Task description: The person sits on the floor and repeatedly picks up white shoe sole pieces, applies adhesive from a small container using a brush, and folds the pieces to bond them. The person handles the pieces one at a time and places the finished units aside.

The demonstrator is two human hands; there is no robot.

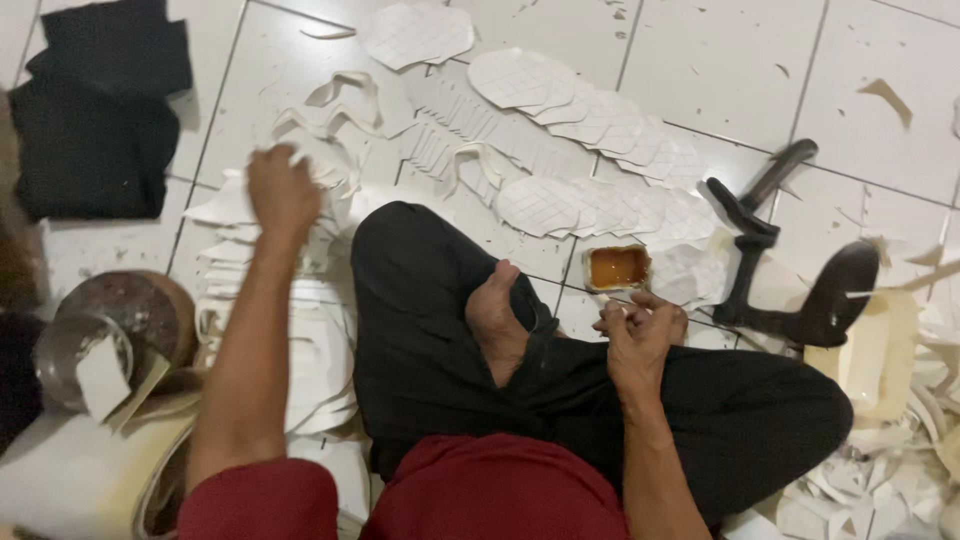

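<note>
White floor tiles [880,130] fill the frame, strewn with offcuts. Crossed legs in black trousers [430,330] take the centre, a bare foot [498,320] resting on top. A black cloth [95,110] lies at upper left. Rows of white, grid-marked sole-shaped pieces [590,160] overlap across the upper middle. A black iron shoe last stand [790,260] lies at right, beside a cream-coloured scrap heap [890,400] at lower right. A round brown tin [130,320] sits at the left edge. At centre left, a stack of white cut pieces [300,330] runs beside the leg; the left hand [282,190] reaches to its top end, fingers curled down onto the pieces, grip unclear. The right hand [640,330] rests on the knee, fingers loosely closed, apparently pinching something too small to tell. Just above it stands a small container of amber glue [617,267].
</note>
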